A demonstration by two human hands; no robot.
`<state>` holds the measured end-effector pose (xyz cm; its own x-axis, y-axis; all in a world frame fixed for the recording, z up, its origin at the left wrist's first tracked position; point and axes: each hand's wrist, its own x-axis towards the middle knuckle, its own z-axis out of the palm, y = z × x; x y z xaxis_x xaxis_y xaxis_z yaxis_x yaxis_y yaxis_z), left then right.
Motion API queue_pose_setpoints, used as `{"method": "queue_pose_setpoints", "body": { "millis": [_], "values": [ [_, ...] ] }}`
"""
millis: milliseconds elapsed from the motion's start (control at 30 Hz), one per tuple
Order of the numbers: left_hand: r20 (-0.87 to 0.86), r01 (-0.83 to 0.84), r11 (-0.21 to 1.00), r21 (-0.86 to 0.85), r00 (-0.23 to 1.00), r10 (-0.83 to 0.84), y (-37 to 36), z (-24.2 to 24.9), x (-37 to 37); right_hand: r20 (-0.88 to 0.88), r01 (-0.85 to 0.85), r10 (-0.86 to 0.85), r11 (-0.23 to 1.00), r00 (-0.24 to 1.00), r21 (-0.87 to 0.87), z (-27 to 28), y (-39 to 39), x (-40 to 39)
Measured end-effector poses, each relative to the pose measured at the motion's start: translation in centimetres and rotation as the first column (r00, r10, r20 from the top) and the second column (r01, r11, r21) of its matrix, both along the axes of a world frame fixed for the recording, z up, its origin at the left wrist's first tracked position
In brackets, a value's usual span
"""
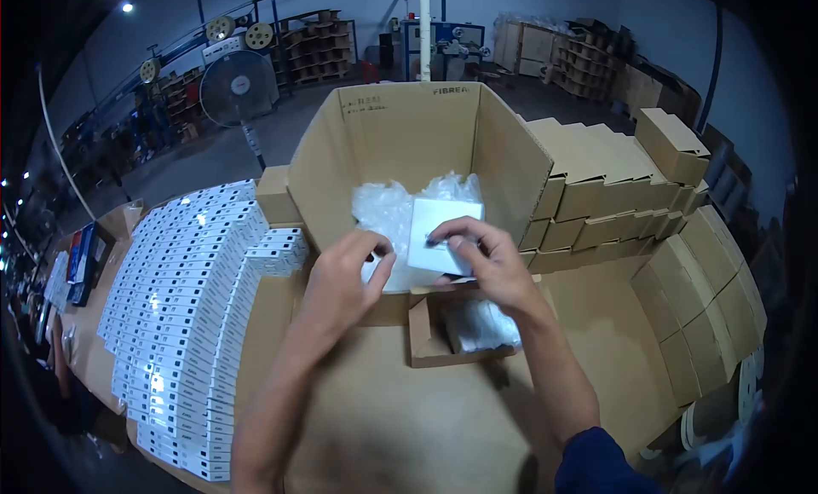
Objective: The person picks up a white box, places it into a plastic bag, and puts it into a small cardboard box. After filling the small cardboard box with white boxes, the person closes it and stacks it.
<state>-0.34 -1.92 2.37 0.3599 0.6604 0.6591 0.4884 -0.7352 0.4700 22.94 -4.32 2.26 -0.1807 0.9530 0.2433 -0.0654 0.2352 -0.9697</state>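
My right hand [490, 260] grips a flat white box [433, 231] over the big carton. Its thumb and index finger lie across the box's face by a small dark spot, and another fingertip shows at the lower edge. To the left of the box, my left hand [341, 272] has thumb and fingers curled together; whatever is between them, if anything, is too small to make out. Below the right hand, a small open cardboard box [422, 328] holds a clear plastic-wrapped item [484, 326]. Clear plastic bags [379, 213] lie inside the large open carton [409, 127].
Rows of small white labelled boxes [183, 315] stand stacked on the left. Folded brown boxes [596, 170] are piled at right, with more cartons [699, 298] along the right edge. A standing fan [239, 89] and racks lie beyond the cardboard-covered table [366, 417].
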Motion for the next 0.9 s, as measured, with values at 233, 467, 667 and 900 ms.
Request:
{"method": "queue_pose_setpoints", "body": {
  "millis": [233,467,667,900],
  "values": [
    [-0.429,-0.098,0.987,-0.124,0.903,0.035,12.1,-4.7,8.3,0.101,0.307,-0.329,0.934,0.939,0.185,-0.6,3.9,4.1],
    [-0.573,-0.309,0.923,-0.228,0.810,0.129,18.5,-7.9,12.1,0.180,0.415,-0.458,0.880,0.870,0.232,-1.0,4.6,3.6],
    [-0.273,-0.307,0.903,-0.301,0.935,0.227,19.4,-7.2,8.7,0.276,0.412,-0.493,0.859,0.825,0.304,-1.7,5.1,3.9],
    [0.254,-0.001,0.871,-0.491,0.956,0.145,11.9,-1.6,4.5,0.390,0.431,-0.546,0.833,0.741,0.347,-1.2,5.2,2.9]
  ]
}}
